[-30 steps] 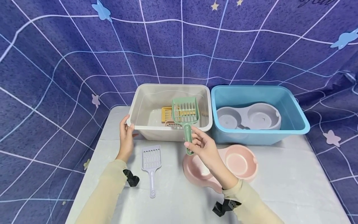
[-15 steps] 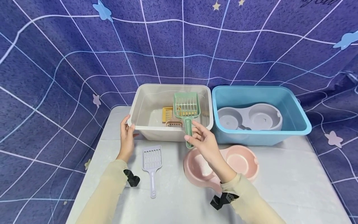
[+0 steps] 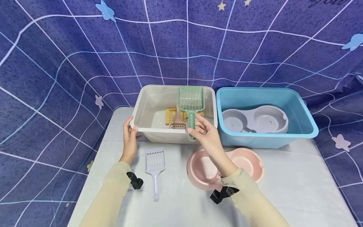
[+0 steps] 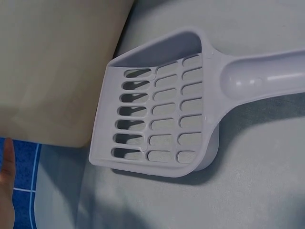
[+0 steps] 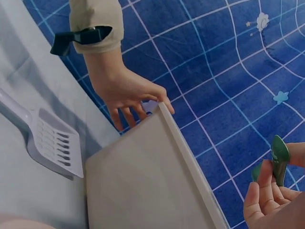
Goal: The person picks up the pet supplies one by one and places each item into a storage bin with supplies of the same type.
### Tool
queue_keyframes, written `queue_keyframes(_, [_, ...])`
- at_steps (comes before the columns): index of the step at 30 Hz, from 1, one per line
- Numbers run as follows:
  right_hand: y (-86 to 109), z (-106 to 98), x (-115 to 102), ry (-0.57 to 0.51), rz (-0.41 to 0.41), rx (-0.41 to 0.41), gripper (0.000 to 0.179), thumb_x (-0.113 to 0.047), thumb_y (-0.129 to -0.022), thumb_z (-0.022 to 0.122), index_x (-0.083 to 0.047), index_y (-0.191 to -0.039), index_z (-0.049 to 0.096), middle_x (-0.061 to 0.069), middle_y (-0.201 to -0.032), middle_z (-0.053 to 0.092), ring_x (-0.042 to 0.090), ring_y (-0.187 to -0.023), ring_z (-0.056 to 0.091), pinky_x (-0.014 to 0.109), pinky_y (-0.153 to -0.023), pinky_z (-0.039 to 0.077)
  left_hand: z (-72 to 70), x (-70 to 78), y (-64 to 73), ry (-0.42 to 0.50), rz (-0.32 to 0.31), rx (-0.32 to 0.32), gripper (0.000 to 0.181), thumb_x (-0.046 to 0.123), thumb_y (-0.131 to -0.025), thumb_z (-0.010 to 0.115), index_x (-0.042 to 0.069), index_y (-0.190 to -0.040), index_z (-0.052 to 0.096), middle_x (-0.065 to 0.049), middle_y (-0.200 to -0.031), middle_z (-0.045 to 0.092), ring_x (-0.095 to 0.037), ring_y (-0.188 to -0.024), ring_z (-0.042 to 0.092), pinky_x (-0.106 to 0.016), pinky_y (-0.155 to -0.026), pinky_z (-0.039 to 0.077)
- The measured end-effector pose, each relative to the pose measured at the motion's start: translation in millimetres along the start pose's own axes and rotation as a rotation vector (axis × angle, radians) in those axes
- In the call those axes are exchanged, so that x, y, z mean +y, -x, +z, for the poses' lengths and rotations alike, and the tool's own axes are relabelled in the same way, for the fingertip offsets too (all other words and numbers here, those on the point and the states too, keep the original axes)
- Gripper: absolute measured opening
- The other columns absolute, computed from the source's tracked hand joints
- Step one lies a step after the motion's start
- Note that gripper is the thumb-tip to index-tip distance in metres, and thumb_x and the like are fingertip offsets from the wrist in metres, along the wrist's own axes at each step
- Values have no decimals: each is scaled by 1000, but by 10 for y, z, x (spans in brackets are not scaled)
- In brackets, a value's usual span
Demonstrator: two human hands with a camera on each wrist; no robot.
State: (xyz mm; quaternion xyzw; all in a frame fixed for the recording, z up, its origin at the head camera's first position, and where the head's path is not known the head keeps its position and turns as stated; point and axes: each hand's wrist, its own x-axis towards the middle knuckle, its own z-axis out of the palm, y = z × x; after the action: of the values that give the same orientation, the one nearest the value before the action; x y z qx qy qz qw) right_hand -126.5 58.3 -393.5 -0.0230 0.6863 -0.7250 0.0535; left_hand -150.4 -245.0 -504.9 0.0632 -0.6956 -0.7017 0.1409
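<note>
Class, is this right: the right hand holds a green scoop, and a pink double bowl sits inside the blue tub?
Not quite: the double bowl inside the blue tub is greyish, as the head view shows; the pink one stands on the table. The right hand does hold a green scoop.

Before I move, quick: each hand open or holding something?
Left hand: holding the beige bin at its corner.
Right hand: holding the green scoop by its handle.

A green slotted scoop (image 3: 192, 112) is held over a beige bin (image 3: 158, 136).
</note>
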Motion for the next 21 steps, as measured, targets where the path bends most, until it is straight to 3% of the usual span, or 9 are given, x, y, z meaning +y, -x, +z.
queue_keyframes(11, [-150, -39, 4, -19, 13, -8, 64, 1, -89, 71, 2, -146, 43, 14, -113, 62, 7, -87, 62, 16, -73, 51, 2, -4, 7, -11, 6, 5, 47, 17, -105, 38, 23, -152, 32, -16, -138, 46, -16, -109, 52, -44, -87, 46])
queue_keyframes(21, [-266, -100, 66, -19, 60, 35, 64, -2, -88, 72, -1, -146, 45, 17, -119, 60, 12, -95, 61, 16, -77, 51, -3, -21, -4, -29, 0, 9, 47, 17, -105, 37, 23, -152, 31, -15, -137, 46, -14, -110, 52, -46, -88, 46])
